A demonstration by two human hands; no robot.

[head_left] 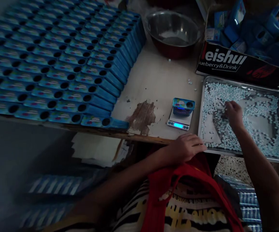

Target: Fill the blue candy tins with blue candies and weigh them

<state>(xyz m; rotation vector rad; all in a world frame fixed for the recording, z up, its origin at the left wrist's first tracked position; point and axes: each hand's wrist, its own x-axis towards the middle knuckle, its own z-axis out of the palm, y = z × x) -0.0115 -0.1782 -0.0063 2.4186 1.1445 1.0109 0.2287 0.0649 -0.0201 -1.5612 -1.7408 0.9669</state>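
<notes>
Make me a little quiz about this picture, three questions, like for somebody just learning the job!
1. Which hand reaches in among the small pale pieces in the metal tray: left or right?
2. Fill in the blank: the blue container stands on a small ____.
3. True or false: the little display in front of that container is dark.

Key:
1. The right hand.
2. Scale.
3. False: the display is lit up blue.

Tray (270,124) = shiny smth metal, tabletop (154,80) matt w/ rough patch (143,117).
</notes>
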